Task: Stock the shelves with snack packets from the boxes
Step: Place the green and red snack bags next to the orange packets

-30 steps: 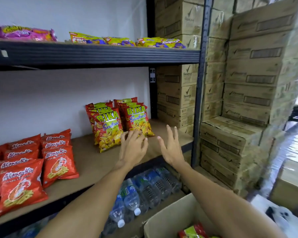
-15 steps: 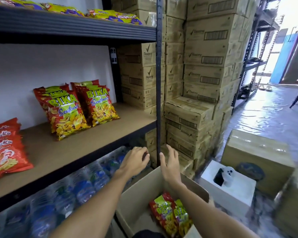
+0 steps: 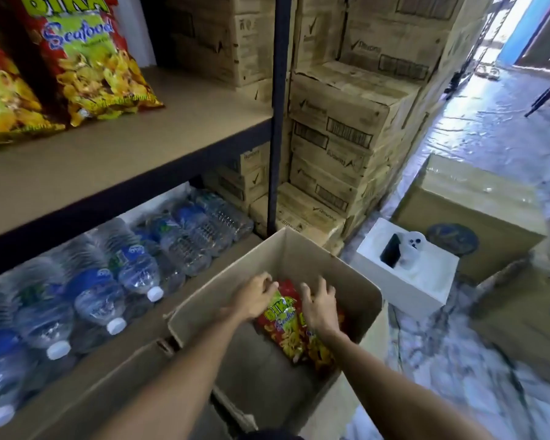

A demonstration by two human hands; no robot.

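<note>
An open cardboard box (image 3: 299, 249) stands on the floor below me, with red and yellow Bika snack packets (image 3: 286, 328) lying in its right half. Both my hands are down inside it. My left hand (image 3: 254, 300) pinches the top edge of the nearest packet with curled fingers. Beside it, my right hand (image 3: 319, 308) hovers over a second packet (image 3: 321, 350), fingers spread and bent, holding nothing. More Bika packets (image 3: 89, 58) lean upright on the wooden shelf (image 3: 140, 144) at the upper left.
Shrink-wrapped water bottles (image 3: 134, 271) fill the bottom shelf left of the box. A dark shelf post (image 3: 278, 122) rises just behind it, with stacked brown cartons (image 3: 346, 122) beyond. A white box (image 3: 404, 281) and brown cartons (image 3: 473, 211) sit on the wet floor to the right.
My hands have dropped from above the box rim down into the box, onto the packets. My view has tilted further down, and the left hand has closed on a packet's top.
</note>
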